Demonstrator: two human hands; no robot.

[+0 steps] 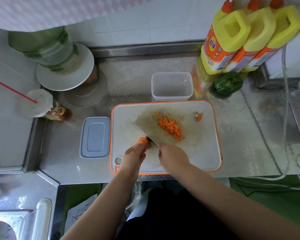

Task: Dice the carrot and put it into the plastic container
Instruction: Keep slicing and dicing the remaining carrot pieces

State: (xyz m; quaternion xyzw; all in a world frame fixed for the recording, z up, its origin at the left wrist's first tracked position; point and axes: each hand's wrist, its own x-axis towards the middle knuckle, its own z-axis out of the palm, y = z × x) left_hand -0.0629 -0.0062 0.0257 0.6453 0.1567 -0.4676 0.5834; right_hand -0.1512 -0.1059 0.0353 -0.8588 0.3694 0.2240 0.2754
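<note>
While the left hand pinches the carrot stub just left of the blade, the right hand grips the knife, angled up-left.

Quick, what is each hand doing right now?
Left hand: holds the short orange carrot stub on the board.
Right hand: grip closed on the steel cleaver.
</note>
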